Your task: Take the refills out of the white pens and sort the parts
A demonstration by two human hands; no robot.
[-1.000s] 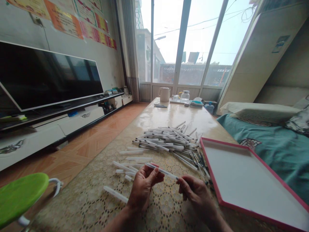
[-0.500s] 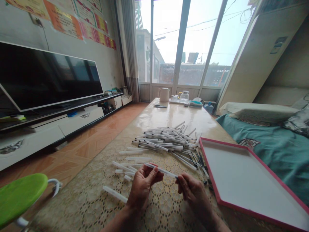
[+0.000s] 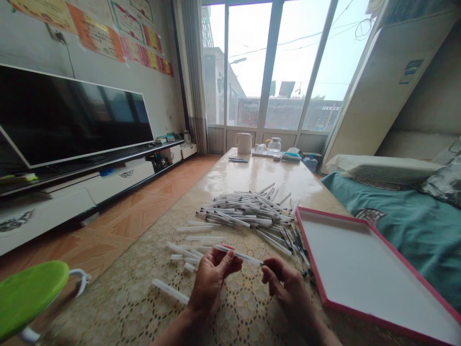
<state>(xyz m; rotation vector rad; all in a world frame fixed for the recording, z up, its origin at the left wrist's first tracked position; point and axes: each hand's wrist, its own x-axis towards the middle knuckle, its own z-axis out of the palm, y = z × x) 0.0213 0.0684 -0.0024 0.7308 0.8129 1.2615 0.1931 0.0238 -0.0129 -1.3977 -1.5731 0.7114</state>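
A slim white pen (image 3: 248,258) with a dark end spans the gap between my two hands above the patterned tablecloth. My left hand (image 3: 212,276) is closed around its barrel, thumb on top. At the dark end on the right, my right hand (image 3: 287,282) has its fingertips closed on the tip. Beyond them lies a heap of similar white pens (image 3: 245,209) with dark ends. Several loose white caps or tubes (image 3: 171,290) lie to the left of my left hand. Thin black pieces (image 3: 297,242) rest beside the heap on the right.
A shallow white tray with a pink rim (image 3: 313,262) lies at the right of the table. A jug (image 3: 244,143) and a glass pot (image 3: 274,145) stand at the far end. The green stool (image 3: 32,298) is at lower left, a teal-covered seat (image 3: 403,216) at right.
My right hand's thumb and index finger have loosened slightly at the pen's dark end. My left hand keeps nearly the same hold.
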